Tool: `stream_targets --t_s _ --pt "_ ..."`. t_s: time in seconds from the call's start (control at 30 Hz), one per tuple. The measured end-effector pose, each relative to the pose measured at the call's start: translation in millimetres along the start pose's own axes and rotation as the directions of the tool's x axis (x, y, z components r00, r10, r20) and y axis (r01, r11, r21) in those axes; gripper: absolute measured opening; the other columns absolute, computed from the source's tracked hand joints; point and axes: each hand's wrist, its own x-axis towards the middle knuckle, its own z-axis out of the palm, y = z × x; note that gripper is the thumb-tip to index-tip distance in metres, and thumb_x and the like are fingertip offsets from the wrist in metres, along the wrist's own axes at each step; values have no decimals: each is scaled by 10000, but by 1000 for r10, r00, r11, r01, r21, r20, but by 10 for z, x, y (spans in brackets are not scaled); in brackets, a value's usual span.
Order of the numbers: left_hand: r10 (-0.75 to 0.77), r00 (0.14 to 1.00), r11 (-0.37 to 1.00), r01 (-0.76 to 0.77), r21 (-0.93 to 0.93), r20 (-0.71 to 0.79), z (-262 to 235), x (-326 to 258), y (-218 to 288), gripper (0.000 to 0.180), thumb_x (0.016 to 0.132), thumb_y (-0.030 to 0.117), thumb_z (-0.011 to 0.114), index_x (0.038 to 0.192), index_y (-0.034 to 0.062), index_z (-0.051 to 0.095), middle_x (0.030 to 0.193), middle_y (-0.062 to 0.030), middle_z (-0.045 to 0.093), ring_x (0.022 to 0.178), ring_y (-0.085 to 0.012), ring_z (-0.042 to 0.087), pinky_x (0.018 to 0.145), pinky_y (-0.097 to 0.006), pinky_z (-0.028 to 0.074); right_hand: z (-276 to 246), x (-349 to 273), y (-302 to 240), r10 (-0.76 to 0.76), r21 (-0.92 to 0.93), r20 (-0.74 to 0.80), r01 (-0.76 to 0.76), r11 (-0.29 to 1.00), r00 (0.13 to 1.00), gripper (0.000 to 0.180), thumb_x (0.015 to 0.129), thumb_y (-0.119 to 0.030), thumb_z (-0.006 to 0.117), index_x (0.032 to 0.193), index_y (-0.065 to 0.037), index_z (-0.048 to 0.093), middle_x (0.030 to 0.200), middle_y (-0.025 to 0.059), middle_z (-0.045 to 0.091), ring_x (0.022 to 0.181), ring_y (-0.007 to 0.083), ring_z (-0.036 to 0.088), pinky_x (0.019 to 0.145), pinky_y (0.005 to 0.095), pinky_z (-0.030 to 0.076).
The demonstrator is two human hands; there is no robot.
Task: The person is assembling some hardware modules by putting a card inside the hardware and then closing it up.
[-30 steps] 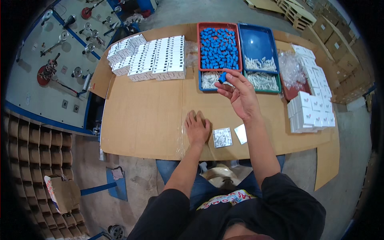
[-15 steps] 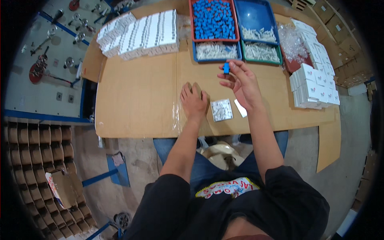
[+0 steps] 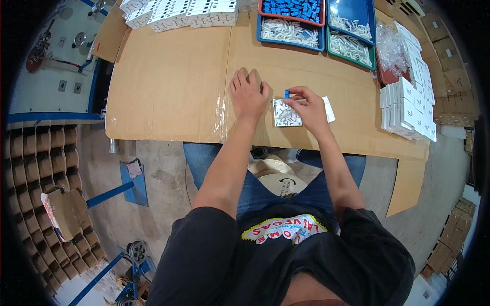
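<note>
My right hand (image 3: 310, 108) pinches a small blue plastic piece (image 3: 287, 94) between thumb and fingertips. That piece is at the far edge of a shallow, square white box (image 3: 285, 120), and whether it touches the box I cannot tell. Small white and grey parts lie inside the box, partly covered by my fingers. A flat white card or lid (image 3: 329, 109) lies to the right, partly behind my right hand. My left hand (image 3: 249, 96) rests palm down on the cardboard tabletop (image 3: 173, 92), fingers apart, holding nothing.
Beyond my hands stand a red tray (image 3: 323, 20) of blue pieces, a blue tray (image 3: 259, 36) of white parts, and more trays to their right. Stacked white boxes (image 3: 408, 109) line the right side, with clear plastic bags (image 3: 392, 56) nearby. More white boxes (image 3: 173, 18) fill the far left.
My right hand has come down and nearer with the blue piece, from near the trays to the square box. My left hand stays on the cardboard. The view has shifted.
</note>
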Motion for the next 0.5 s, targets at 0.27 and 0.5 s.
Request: stream_targets --t_s 0.27,0.5 --pt "-11 1000 1000 11 7 14 -3 6 12 467 917 327 611 1283 39 601 1383 -213 510 1354 -382 434 1149 -500 331 143 -12 108 -406 -541 174 432 722 897 272 827 -157 793 1066 -62 706 1010 103 706 1007 314 651 840 412 531" --pt "-5 1000 1000 4 -15 -1 0 8 30 467 904 320 622 1279 42 599 1379 -219 513 1357 -383 430 1150 -503 328 141 33 187 -463 -544 187 484 686 866 259 819 -133 786 1054 -57 705 1019 98 710 1016 307 648 847 409 533"
